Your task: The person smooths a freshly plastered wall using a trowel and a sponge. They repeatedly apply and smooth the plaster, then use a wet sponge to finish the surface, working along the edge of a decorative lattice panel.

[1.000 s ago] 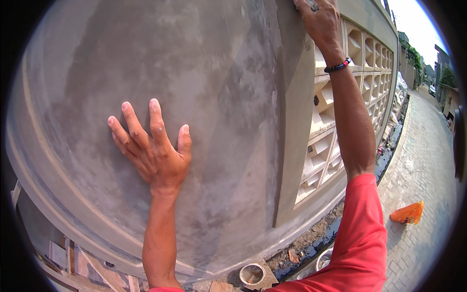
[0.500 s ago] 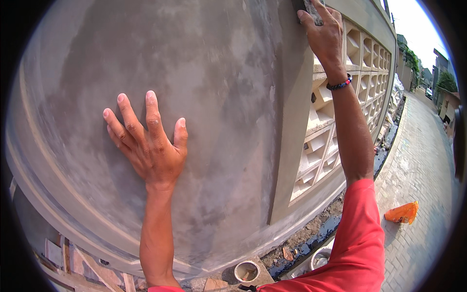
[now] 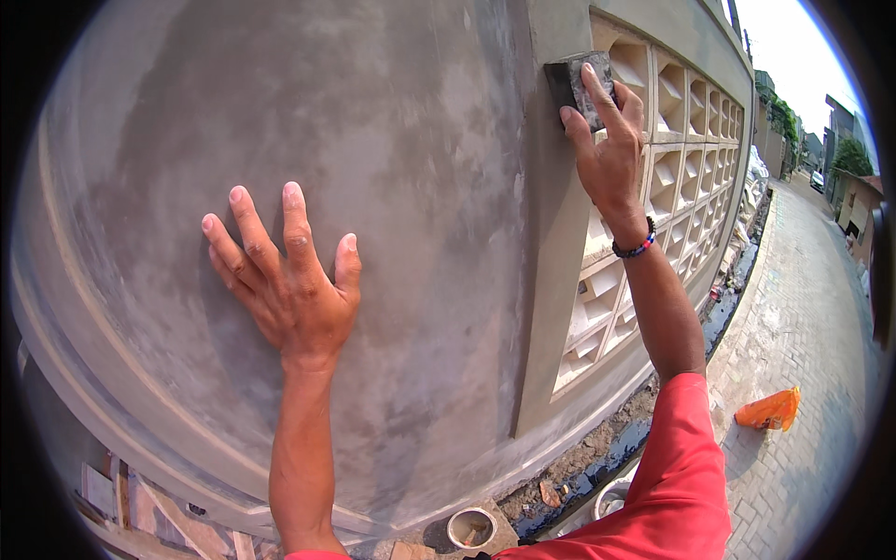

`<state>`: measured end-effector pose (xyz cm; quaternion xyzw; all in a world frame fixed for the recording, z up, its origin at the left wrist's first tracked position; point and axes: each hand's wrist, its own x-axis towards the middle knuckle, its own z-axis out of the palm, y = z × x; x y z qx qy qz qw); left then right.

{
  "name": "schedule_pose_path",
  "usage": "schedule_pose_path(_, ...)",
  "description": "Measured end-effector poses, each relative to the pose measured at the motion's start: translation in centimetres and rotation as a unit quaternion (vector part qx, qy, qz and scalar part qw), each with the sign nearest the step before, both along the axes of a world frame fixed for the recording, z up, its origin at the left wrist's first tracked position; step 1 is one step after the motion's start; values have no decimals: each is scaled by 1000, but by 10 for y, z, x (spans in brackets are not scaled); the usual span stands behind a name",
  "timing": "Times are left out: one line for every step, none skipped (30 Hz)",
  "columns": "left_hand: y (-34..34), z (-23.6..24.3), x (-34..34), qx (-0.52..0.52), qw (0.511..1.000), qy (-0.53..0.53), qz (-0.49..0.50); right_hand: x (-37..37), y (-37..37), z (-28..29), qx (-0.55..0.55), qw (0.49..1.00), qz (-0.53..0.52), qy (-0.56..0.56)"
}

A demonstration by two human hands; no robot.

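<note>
My left hand point(image 3: 297, 294) lies with fingers spread against the grey plastered wall point(image 3: 420, 308), holding nothing. Up and to the right, my right hand point(image 3: 611, 163) grips a dark rectangular block point(image 3: 566, 86) with a mottled grey back, like a sanding block. The block's dark side presses on the raised flat plaster border point(image 3: 560, 215) between the smooth wall and the pierced blocks. Part of the block is covered by my fingers.
Cream ventilation blocks point(image 3: 665, 177) fill the wall opening on the right. Below run a wet drainage gutter point(image 3: 621, 448) and a paved lane point(image 3: 793, 327) with an orange bag point(image 3: 768, 409). A round white container point(image 3: 472, 528) stands at the wall's foot; scrap timber point(image 3: 177, 523) lies lower left.
My right hand has slid the dark block down along the plaster border, bringing it fully into view. My left hand stays in nearly the same place on the wall.
</note>
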<state>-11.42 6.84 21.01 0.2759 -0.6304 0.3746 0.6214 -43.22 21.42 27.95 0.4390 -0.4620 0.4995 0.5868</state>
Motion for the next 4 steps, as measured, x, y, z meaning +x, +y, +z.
schedule_pose_path(-1,0,-2,1,1000,2,1,7,0,-15,17,1000,-7,21)
schedule_pose_path(-1,0,-4,1,1000,7,-9,5,-2,-8,12,999,-5,33)
schedule_pose_path(-1,-2,-4,2,1000,3,-19,3,-2,6,8,1000,-10,27)
schedule_pose_path(-1,-3,-8,3,999,3,-32,-2,2,37,3,1000,-16,24)
